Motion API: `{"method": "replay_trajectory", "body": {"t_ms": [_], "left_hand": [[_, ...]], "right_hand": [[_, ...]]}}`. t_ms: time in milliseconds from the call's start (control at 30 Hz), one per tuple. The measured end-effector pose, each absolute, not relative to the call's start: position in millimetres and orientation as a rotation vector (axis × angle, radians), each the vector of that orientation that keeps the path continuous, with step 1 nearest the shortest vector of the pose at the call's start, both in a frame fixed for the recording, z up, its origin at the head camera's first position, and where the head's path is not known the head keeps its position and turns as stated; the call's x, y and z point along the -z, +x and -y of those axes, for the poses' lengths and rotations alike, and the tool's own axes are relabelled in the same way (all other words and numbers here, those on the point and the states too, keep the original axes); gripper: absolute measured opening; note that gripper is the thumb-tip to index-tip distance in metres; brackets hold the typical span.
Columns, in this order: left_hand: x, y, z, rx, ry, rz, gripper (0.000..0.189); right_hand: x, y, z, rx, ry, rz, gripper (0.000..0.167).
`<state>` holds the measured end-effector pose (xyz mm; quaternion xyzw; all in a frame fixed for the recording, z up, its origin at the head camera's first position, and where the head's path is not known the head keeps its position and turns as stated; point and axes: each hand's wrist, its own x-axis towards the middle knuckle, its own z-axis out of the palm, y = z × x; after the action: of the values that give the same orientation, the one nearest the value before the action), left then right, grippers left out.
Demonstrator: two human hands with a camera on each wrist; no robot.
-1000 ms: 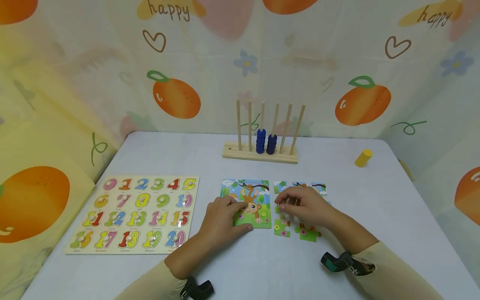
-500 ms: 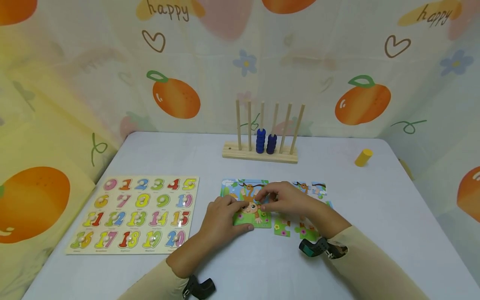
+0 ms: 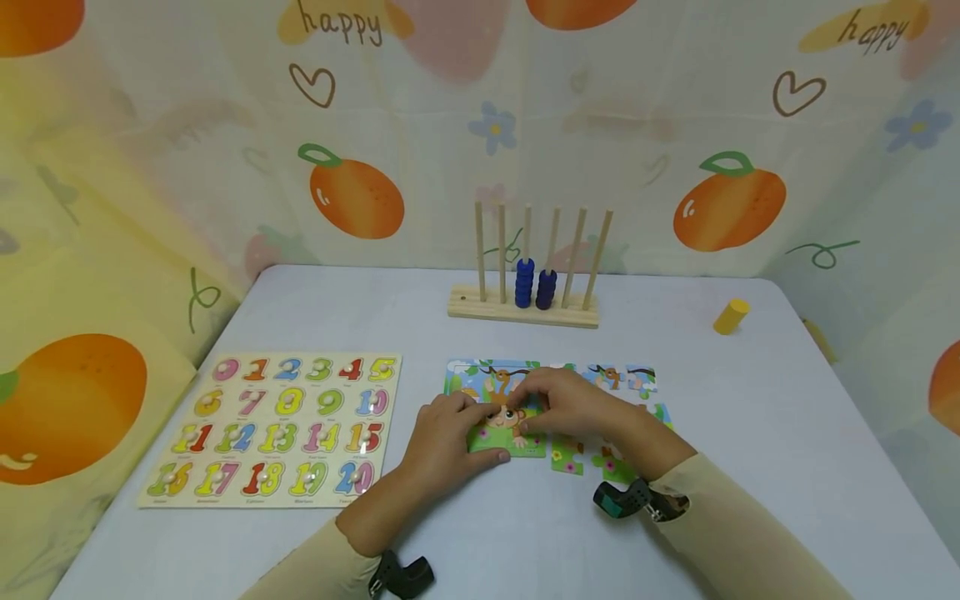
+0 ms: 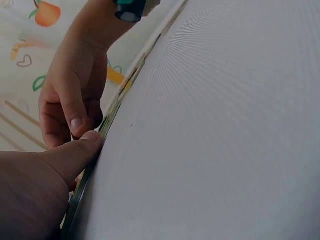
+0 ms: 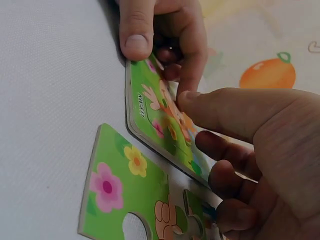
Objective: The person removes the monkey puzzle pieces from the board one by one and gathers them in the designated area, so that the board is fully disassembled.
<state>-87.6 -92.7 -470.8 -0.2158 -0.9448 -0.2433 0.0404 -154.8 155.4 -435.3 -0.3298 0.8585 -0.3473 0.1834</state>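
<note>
A monkey jigsaw puzzle board (image 3: 529, 448) lies at the middle of the table. My left hand (image 3: 447, 433) grips it, thumb at the near edge and fingers over the picture. In the right wrist view the left thumb (image 5: 136, 45) presses the board's corner. My right hand (image 3: 577, 404) reaches over the board's right side with curled fingers, its thumb tip right beside the left index fingertip. I cannot tell whether it pinches a piece. Loose jigsaw pieces (image 3: 567, 457) lie to the right, partly hidden under the right hand and forearm; one flowered piece (image 5: 107, 150) shows close up.
A number peg board (image 3: 270, 429) lies on the left. Behind the jigsaw stands a wooden bead rack (image 3: 522, 312) with upright rods and blue beads on two of them. A yellow cylinder (image 3: 731, 317) stands at the back right. A printed curtain (image 3: 450, 100) surrounds the table.
My right hand has moved left from above the loose pieces to over the monkey board, and stays there in the last half second. The left hand keeps its place.
</note>
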Motion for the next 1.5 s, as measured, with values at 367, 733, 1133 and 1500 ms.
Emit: {"method": "replay_trajectory", "body": {"t_ms": [367,733,1133,1500], "left_hand": [[472.4,-88.0,93.1,0.749,-0.659,2.902,0.064],[471.4,-87.3,92.7,0.748,-0.660,2.893,0.062],[471.8,-88.0,92.9,0.731,-0.667,2.882,0.064],[472.8,-88.4,92.9,0.709,-0.665,2.884,0.063]], "right_hand": [[435.3,-153.4,-157.5,0.939,-0.925,-2.398,0.034],[434.8,-153.8,-156.7,0.935,-0.973,-2.374,0.028],[429.7,-149.9,-155.5,0.979,-0.909,-2.286,0.022],[424.0,-144.0,-165.3,1.076,-0.854,-2.249,0.014]]}}
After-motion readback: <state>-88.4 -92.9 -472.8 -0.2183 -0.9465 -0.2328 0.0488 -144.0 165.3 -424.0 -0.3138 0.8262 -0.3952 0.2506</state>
